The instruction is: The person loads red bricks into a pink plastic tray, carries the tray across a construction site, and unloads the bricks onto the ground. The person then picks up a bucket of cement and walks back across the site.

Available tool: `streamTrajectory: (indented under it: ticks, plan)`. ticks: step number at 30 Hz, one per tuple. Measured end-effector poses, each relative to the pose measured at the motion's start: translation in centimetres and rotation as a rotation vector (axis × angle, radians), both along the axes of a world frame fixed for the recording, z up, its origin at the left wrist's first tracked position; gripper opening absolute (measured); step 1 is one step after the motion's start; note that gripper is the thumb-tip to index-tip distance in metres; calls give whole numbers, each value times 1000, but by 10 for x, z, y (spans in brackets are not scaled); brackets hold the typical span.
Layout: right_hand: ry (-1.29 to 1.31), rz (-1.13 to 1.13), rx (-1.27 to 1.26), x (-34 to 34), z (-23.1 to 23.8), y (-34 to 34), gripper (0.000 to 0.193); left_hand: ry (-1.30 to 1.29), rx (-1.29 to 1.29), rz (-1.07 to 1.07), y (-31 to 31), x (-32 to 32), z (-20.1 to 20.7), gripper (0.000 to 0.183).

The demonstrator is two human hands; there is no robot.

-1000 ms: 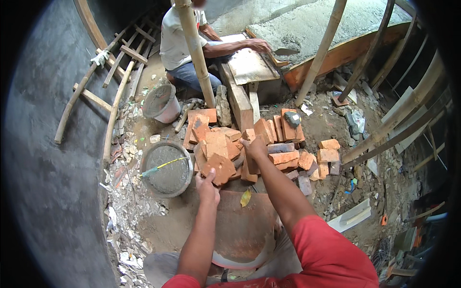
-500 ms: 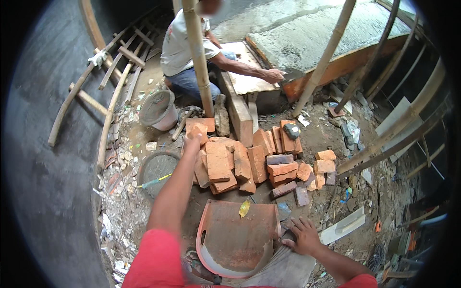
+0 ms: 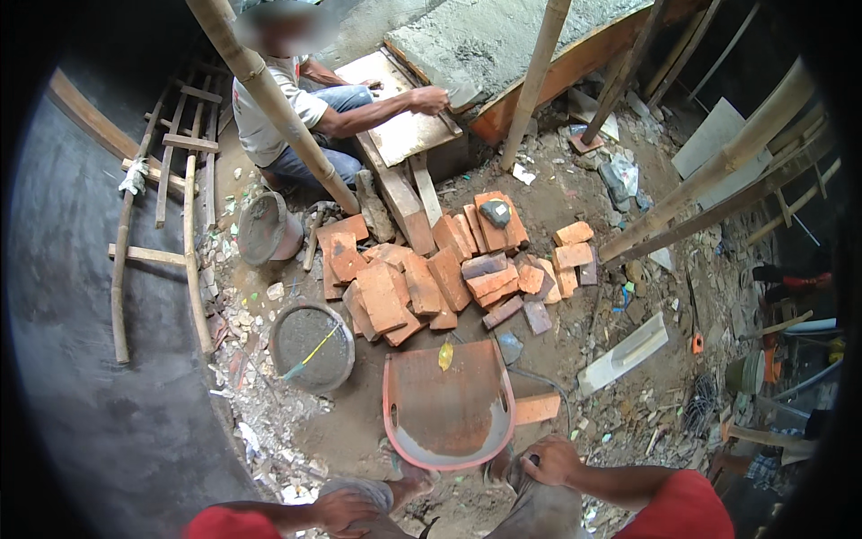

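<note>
My left hand (image 3: 346,514) lies on my left thigh at the lower edge, empty, with its fingers loosely laid out. My right hand (image 3: 549,460) is draped over my right knee, holding nothing. In front of my feet is a curved red-rimmed plastic tray (image 3: 444,395) with slots in its sides, grey residue, and a yellow leaf (image 3: 445,356). A single orange brick (image 3: 537,409) lies beside the tray, close to my right hand. Beyond it spreads a loose pile of orange bricks (image 3: 382,296), some leaning on each other, out of reach of both resting hands.
A bucket of grey mortar (image 3: 312,346) with a yellow-green strip across it stands left of the pile; another bucket (image 3: 269,229) is behind. A co-worker (image 3: 301,117) crouches by a wet concrete slab (image 3: 503,40). Bamboo poles (image 3: 536,85) stand upright; a wooden ladder (image 3: 189,180) leans left.
My left hand has drawn back from a brick at the pile's left side to my thigh. My right hand's spread fingers have relaxed over the knee. The view has shifted.
</note>
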State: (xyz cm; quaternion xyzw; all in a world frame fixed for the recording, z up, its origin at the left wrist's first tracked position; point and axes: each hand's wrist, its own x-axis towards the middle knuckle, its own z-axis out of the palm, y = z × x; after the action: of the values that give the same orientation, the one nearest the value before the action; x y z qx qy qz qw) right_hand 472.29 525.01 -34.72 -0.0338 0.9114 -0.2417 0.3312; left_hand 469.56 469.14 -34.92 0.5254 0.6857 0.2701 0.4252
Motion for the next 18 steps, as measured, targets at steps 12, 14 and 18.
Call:
streamTrajectory:
  ticks: [12,14,18]
  plan:
    - [-378,224,210,132,51,-106,61,119,-778,257,99,110,125,67]
    - [-373,285,173,151,107,-122,70,267,-719,285,78,161,95,71]
    - [-577,128,-43,201,84,-108,61,-36,-804,211,124,120,212,71]
